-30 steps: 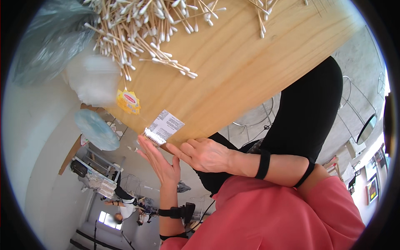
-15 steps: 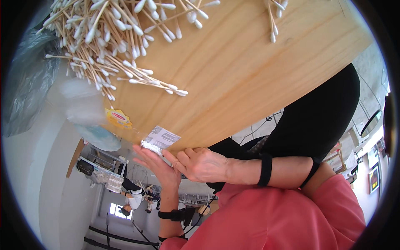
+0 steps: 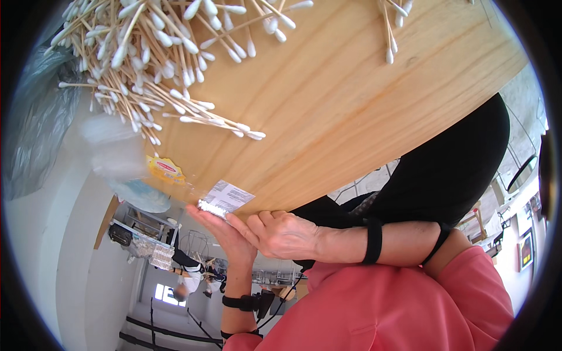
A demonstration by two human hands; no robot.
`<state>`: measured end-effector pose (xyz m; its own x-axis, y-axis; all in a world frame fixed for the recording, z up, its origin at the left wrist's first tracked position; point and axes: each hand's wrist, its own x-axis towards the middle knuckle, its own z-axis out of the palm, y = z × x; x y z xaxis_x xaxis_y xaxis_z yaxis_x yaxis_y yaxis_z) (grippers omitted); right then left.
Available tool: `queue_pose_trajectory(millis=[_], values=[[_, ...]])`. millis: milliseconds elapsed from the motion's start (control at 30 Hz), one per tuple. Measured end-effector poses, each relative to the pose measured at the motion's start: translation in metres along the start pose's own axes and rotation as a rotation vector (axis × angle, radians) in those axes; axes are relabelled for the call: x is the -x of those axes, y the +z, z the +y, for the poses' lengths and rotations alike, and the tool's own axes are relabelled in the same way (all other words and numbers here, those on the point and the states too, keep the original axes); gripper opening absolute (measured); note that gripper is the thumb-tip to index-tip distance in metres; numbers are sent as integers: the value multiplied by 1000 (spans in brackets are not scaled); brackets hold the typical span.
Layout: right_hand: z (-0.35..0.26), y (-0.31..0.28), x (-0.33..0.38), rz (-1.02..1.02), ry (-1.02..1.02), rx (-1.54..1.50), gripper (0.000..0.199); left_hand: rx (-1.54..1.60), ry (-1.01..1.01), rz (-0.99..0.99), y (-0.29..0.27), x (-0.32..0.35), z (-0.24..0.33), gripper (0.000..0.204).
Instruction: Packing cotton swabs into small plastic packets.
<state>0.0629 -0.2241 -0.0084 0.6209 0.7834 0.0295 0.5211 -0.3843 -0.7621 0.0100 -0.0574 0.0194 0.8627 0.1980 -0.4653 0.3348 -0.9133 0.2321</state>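
Pale wood tabletop (image 3: 328,111) fills upper and middle frame, near edge slanting from lower left of centre up to the right rim. Closest in: right hand (image 3: 280,234) at lower centre, index stretched to the right end of the swab bundle (image 3: 212,209), other fingers curled; can't tell if they pinch anything. Left hand (image 3: 228,234) beside it, fingers straight and together along the bundle's lower side, looks like a flat backstop, not a grip

Bundle is at the table edge, left of lower centre, white tips in a row, printed white card (image 3: 231,196) just above. Can't tell how much overhangs. Could spill over if left fingers drop away or right index shoves too hard; uneven pressure would skew the tips

Yellow label (image 3: 166,169) up-left of the card, frosted plastic bag (image 3: 114,146) past it: tight that side. Loose swab pile (image 3: 146,58) upper left, strays poking toward centre, easy to knock. Best room is the wood at mid frame and rightward. Far back: metal rack (image 3: 143,228) and co-worker (image 3: 190,281), lower left
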Motion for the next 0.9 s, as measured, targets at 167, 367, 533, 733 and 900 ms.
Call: queue_pose_trajectory(millis=[167, 367, 533, 733, 900], values=[[-4, 1, -2, -22, 28, 2, 66, -27, 11, 14, 2, 2, -2, 86], [-2, 4, 3, 39, 11, 38, 61, -18, 13, 32, 3, 2, -2, 91], [18, 0, 11, 151, -146, -116, 48, -158, 185, 74, 3, 6, -11, 103], [57, -57, 0, 501, 264, -130, 17, -202, 109, 168, -1, 10, 2, 107], [76, -90, -33, 502, 306, 116, 12, -116, 177, 359, 4, 19, 46, 87]])
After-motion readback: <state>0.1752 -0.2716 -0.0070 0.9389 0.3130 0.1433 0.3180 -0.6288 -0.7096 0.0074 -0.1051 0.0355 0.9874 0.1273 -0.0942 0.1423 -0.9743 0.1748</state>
